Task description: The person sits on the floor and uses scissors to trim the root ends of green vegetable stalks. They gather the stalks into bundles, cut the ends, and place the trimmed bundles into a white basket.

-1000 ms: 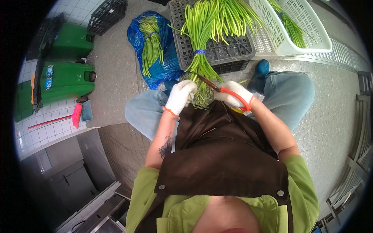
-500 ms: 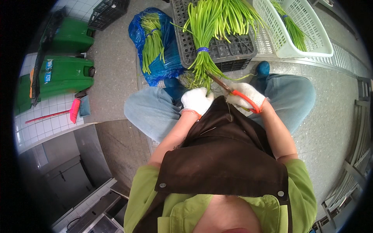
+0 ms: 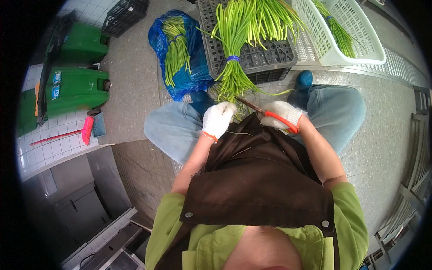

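A thick bundle of long green garlic scapes [image 3: 235, 38], bound with a blue band [image 3: 233, 58], lies over the near edge of an upturned black plastic crate [image 3: 216, 45]. Its lower ends hang toward me. My left hand [image 3: 218, 119], in a white glove, is closed at those ends, pinching some of the stalks. In my gloved right hand [image 3: 281, 114] are scissors [image 3: 285, 120] with orange-red handles. Their blades point up and left, the tips at the stalk ends just beyond my left hand. Whether the blades are apart is hard to make out.
Left of the crate, a blue plastic bag [image 3: 194, 75] holds another banded bundle. A pale green basket [image 3: 375, 56] with a bundle inside stands at the right. Cut bits lie below the crate, between my feet. Green bins [image 3: 78, 87] and a pink broom [image 3: 87, 130] are far left.
My left hand has shifted left, drawing the stalk ends slightly that way. The scissors have come lower and a little left, their tips now nearer the ends.
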`<state>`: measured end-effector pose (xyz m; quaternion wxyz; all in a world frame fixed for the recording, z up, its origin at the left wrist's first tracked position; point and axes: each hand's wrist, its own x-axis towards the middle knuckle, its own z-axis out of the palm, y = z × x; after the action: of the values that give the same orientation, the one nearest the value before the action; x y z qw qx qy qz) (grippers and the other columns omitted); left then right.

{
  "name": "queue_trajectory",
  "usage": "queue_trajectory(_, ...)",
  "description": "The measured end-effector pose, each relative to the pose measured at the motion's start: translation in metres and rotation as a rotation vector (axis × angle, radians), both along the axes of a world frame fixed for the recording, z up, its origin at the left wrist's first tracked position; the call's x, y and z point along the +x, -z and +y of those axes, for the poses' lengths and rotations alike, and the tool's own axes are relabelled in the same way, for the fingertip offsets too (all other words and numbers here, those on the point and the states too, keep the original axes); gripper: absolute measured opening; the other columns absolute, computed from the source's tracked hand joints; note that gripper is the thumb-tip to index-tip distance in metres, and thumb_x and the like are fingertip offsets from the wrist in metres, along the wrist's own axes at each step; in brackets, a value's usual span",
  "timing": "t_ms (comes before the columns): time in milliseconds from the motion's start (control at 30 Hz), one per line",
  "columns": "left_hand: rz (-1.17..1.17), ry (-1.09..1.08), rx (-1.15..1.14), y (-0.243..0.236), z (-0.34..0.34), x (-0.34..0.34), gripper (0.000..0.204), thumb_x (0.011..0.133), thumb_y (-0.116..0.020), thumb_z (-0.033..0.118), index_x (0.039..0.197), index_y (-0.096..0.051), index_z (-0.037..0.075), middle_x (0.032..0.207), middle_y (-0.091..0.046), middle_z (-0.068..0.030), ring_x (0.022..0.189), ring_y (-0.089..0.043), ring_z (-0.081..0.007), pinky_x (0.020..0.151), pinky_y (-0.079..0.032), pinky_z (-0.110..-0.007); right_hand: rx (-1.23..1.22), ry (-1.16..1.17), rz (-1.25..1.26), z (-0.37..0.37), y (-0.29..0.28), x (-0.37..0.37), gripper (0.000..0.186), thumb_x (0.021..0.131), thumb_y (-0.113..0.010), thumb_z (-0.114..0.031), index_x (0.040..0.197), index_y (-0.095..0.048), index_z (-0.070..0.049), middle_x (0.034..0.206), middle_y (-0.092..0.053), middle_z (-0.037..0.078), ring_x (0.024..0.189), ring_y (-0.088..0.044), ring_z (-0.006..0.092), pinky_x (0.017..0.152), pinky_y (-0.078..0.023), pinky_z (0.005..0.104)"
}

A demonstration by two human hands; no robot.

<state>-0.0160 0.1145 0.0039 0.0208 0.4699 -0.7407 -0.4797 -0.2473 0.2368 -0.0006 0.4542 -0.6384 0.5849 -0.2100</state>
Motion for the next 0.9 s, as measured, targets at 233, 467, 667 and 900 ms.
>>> queue_trajectory(233,-0.075,0.127,-0.286,0.012,0.007,0.006,0.038,0.096,-0.049,0.038,0.087,-0.069,0.007,0.064,-0.064,-0.0112,0.061,-0.065,-0.0256,0.061,-0.049,-0.037,0.067,0.006,0.096,-0.002,0.002,0.002,0.032,0.08,-0.064,-0.036,0.092,-0.07,-0.007,0.087,-0.069,0.021,0.086,-0.065,0.0413,0.076,-0.051,0.0482)
queue_trajectory(467,-0.15,0.225,-0.45,0.005,0.009,0.0,0.038,0.098,-0.047,0.038,0.087,-0.066,0.008,0.077,-0.067,-0.0196,0.078,-0.064,-0.043,0.071,-0.049,-0.051,0.051,-0.006,0.134,-0.007,0.014,0.009,0.03,0.08,-0.062,-0.034,0.089,-0.072,-0.008,0.085,-0.068,0.022,0.084,-0.066,0.0414,0.075,-0.051,0.0482)
queue_trajectory(667,-0.093,0.263,-0.266,0.0,-0.002,0.004,0.036,0.098,-0.048,0.035,0.088,-0.063,0.004,0.071,-0.064,-0.0164,0.065,-0.065,-0.0302,0.061,-0.048,-0.042,-0.011,0.053,-0.003,-0.007,0.033,0.019,0.028,0.08,-0.061,-0.031,0.085,-0.069,-0.004,0.084,-0.067,0.024,0.083,-0.065,0.0429,0.072,-0.05,0.0489)
queue_trajectory(900,0.058,0.273,-0.075,0.007,-0.013,0.011,0.031,0.098,-0.051,0.029,0.088,-0.063,0.002,0.07,-0.06,-0.003,0.058,-0.053,-0.0113,0.055,-0.043,-0.029,0.378,0.21,-0.377,-0.01,0.016,0.024,0.028,0.08,-0.059,-0.026,0.078,-0.064,0.002,0.076,-0.064,0.024,0.072,-0.066,0.0387,0.066,-0.051,0.0447)
